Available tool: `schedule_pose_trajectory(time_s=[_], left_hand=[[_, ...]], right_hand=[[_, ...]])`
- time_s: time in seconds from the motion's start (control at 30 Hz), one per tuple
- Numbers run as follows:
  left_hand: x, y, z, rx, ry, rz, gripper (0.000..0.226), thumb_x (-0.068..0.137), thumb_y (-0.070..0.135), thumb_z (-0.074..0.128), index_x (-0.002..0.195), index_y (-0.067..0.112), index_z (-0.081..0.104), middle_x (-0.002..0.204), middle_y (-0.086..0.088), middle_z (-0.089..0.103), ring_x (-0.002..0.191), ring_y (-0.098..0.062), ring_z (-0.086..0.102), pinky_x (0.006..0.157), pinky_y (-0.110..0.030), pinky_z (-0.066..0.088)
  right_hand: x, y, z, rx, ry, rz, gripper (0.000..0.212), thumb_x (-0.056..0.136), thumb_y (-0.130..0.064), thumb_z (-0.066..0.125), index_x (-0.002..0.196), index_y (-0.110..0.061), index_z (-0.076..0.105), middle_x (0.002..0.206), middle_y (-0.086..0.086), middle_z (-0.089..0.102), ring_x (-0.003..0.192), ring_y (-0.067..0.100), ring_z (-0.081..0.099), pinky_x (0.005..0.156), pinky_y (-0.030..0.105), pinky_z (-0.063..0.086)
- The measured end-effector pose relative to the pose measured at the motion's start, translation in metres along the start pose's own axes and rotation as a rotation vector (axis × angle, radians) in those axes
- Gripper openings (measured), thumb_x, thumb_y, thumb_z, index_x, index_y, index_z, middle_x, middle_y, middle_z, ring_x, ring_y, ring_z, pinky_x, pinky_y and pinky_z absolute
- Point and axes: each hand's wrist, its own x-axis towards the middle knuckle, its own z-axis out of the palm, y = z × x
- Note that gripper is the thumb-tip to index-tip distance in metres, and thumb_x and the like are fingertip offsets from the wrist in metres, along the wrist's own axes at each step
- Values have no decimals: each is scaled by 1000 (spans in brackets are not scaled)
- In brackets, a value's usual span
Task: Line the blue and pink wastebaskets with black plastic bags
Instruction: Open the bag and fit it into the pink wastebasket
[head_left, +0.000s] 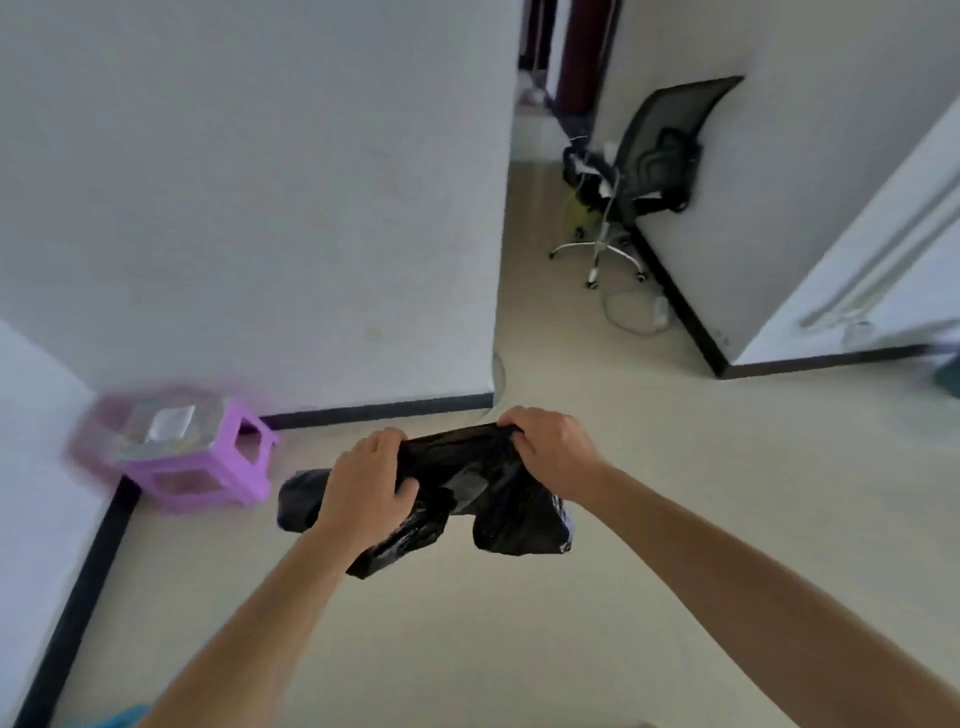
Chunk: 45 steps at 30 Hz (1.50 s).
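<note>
Both arms reach forward; the left hand (370, 480) and right hand (551, 448) each clench the crumpled black bag (467, 499) between them.

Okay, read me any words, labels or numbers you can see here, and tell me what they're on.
None can be read.
Black plastic bag: no print visible.
Purple stool: a patterned top, too blurred to tell whether it carries text.
Office chair and walls: no lettering shows.
</note>
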Motion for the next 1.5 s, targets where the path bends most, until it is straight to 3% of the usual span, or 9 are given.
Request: schedule_pose_trajectory(time_s=[0.17,0.3,0.4,0.57,0.8,0.93,1.1,1.27,1.5], left_hand=[[72,235,26,-161,15,346,27,80,28,54,105,22,43,84,9,56,71,-12,53,63,-27,42],[104,424,73,-92,190,643,23,78,22,56,98,13,65,93,-2,52,83,-21,50,72,-34,47],[111,548,106,-93,92,757,30,80,13,61,109,11,68,88,-5,56,82,-26,55,74,-40,50],[129,718,152,-241,-111,872,30,81,19,64,110,21,57,76,13,60,68,-13,58,62,-25,39],[206,924,240,-294,-498,860,21,84,11,51,103,20,55,98,1,66,92,-22,60,80,-33,49],[251,1045,268,-253,-580,993,29,80,4,50,106,16,54,101,-2,64,94,-25,59,83,-37,50],[289,1182,295,-232,-544,1190,31,73,-6,47,91,19,50,84,-3,60,80,-25,58,72,-41,52],[312,1307,353,-232,-467,1319,29,72,-10,45,86,15,48,74,-7,57,70,-27,55,59,-36,42],[358,1506,451,-80,-337,1558,31,68,-7,50,68,23,47,71,6,48,86,-23,52,73,-32,32]], right_hand=[[-112,194,-133,-44,343,333,30,101,-27,37,118,-26,62,105,-1,68,92,24,63,74,36,52],[-230,333,-213,-125,372,545,31,102,-27,35,115,-25,63,104,3,69,89,28,64,72,35,52],[-321,407,-255,-211,384,664,32,102,-25,34,119,-24,62,110,5,66,93,30,64,76,38,51],[-414,510,-306,-36,519,854,34,97,-21,37,126,-29,53,118,3,64,101,29,60,71,34,40],[-453,654,-377,-5,545,1046,21,89,-12,36,95,-27,50,102,4,63,92,29,59,74,37,44],[-459,734,-449,-9,597,1146,19,91,-18,39,101,-24,53,106,2,63,94,27,58,73,35,39],[-479,820,-509,-24,614,1282,45,85,-63,42,111,-31,58,104,-5,64,95,19,58,72,34,38],[-506,923,-532,115,553,1422,29,82,-33,60,109,-26,62,109,-2,63,101,22,57,77,32,45],[-539,1123,-589,237,550,1520,62,68,-18,71,126,-24,51,118,3,57,110,24,54,84,29,47]])
